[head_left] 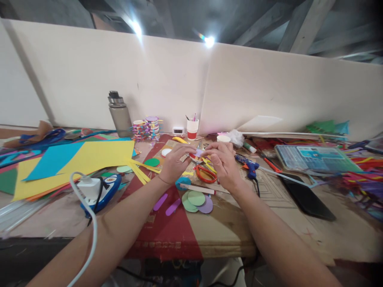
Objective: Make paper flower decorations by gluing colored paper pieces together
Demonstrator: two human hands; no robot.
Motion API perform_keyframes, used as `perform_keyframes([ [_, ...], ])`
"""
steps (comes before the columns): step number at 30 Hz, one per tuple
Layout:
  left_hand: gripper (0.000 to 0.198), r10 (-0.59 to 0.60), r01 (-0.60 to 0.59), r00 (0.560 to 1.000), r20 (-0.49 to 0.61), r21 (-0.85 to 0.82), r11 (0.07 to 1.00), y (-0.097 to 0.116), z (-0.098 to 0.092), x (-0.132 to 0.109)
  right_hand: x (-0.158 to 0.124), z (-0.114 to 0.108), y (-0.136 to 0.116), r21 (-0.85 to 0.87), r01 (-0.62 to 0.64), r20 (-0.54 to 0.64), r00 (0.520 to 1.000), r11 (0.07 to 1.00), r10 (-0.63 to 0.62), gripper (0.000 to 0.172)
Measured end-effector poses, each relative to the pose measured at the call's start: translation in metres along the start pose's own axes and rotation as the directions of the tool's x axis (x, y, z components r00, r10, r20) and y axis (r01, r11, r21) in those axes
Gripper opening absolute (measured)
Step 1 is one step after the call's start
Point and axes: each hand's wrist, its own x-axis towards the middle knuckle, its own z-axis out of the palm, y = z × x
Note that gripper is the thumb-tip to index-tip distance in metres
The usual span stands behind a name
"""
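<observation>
Between my two hands is a small round paper piece [196, 156] with a purple top and a red-and-white side. My left hand [174, 164] grips it from the left with thumb and fingers. From the other side my right hand [222, 162] has its fingers pinched at the piece's right edge; the exact contact is partly hidden. Just below lie orange-handled scissors [206, 174] and a blue round piece [182, 183]. Green and purple paper discs [196, 199] overlap closer to me, beside two purple strips [172, 207]. Yellow strips [140, 174] lie left of my left hand.
Coloured paper sheets [98, 157] and a power strip [111, 187] with a white cable are at left. A bottle [119, 117], decorated stacks [152, 127] and paper cups [192, 129] stand behind. Rightward lie a glue gun [251, 168], phone [308, 199] and plastic case [314, 157].
</observation>
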Motion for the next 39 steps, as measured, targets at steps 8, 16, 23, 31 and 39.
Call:
perform_keyframes([
  [8,0.028,-0.635,0.626,0.752,0.175,-0.489,0.607,0.0,0.016,0.0,0.0,0.01,0.027,0.229,-0.28,-0.182,0.929,0.932,0.323,0.037],
  [16,0.037,-0.681,0.653,0.682,0.268,-0.642,0.401,0.006,0.022,-0.002,-0.005,0.037,0.03,0.499,-0.551,0.135,0.812,0.669,0.568,0.05],
  [23,0.037,-0.686,0.668,0.674,0.275,-0.623,0.407,0.006,0.022,0.001,0.0,0.033,0.024,0.615,-0.619,0.217,0.729,0.489,0.65,0.043],
  [31,0.03,-0.688,0.588,0.707,0.164,-0.677,0.443,0.01,0.016,0.008,0.0,0.033,0.022,0.587,-0.646,0.252,0.718,0.488,0.649,0.042],
  [39,0.041,-0.699,0.62,0.687,0.199,-0.662,0.421,0.003,0.015,0.008,-0.002,0.033,0.025,0.544,-0.64,0.25,0.741,0.543,0.623,0.042],
])
